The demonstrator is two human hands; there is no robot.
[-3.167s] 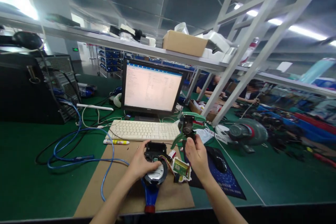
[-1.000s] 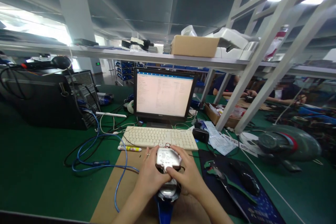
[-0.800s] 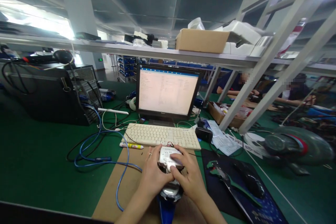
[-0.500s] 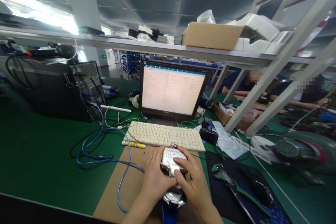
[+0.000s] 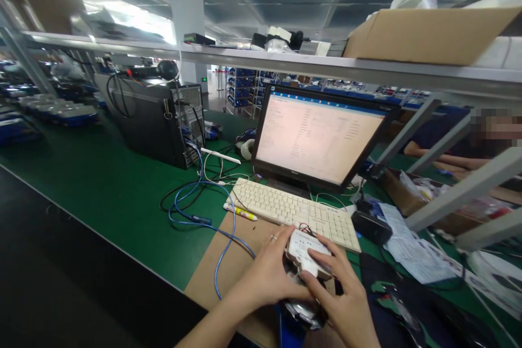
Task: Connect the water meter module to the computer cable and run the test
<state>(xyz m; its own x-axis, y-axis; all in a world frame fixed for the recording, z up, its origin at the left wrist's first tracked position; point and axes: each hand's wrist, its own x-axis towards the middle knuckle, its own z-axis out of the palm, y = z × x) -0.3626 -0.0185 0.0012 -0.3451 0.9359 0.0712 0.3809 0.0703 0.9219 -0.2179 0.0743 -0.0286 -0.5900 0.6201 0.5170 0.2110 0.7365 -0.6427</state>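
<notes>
Both my hands hold a water meter (image 5: 304,312) with a blue body and a round glass face, low in the head view. On top of it sits a white module (image 5: 304,247) with thin wires at its far edge. My left hand (image 5: 269,274) wraps the meter's left side, a ring on one finger. My right hand (image 5: 346,293) grips the right side, its thumb pressing on the white module. The meter rests over a brown cardboard sheet (image 5: 228,272) on the green bench.
A beige keyboard (image 5: 293,212) and a lit monitor (image 5: 318,138) stand just beyond my hands. A blue cable (image 5: 199,204) loops at the left, near a yellow marker (image 5: 240,212). A black computer case (image 5: 150,119) stands at the back left. Green pliers (image 5: 387,293) lie on a dark mat at right. Another person sits behind the rack.
The view has swung left, so my hands and the meter now sit lower right. Earlier my right hand held green pliers; they now lie on the mat, and both hands grip the meter.
</notes>
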